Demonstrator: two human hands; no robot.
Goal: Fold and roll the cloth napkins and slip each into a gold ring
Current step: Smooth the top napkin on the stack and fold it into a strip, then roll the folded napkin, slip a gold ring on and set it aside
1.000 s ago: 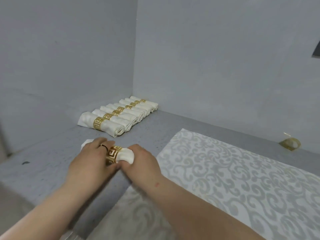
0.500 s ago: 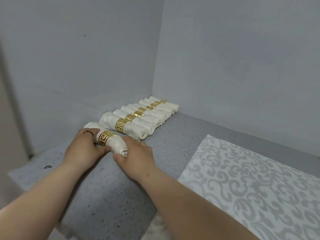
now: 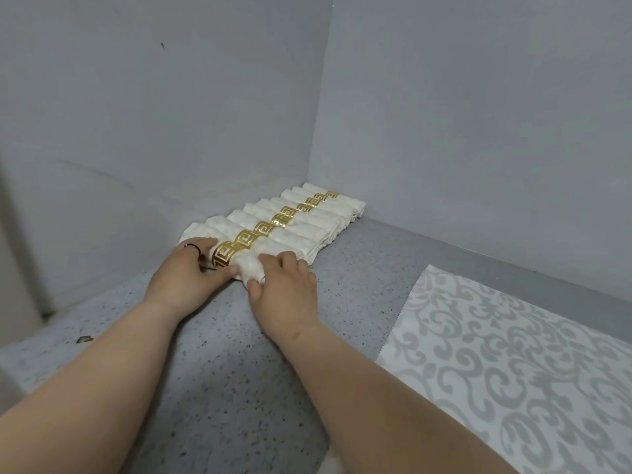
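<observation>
A rolled cream napkin (image 3: 249,265) with a gold patterned ring (image 3: 223,255) around its middle lies at the near end of a row of rolled, ringed napkins (image 3: 301,218) that runs back into the wall corner. It touches the neighbouring roll. My left hand (image 3: 186,273) grips its left end, thumb under the ring. My right hand (image 3: 285,283) holds its right end from the front. The left end of the roll is hidden under my fingers.
The grey speckled countertop (image 3: 212,364) meets two grey walls at the corner. A white cloth with a grey damask pattern (image 3: 513,378) covers the right side. A small dark chip (image 3: 83,339) lies near the left edge.
Both hands have carried the ringed napkin away from me and set it against the near end of the row; the view has turned left.
</observation>
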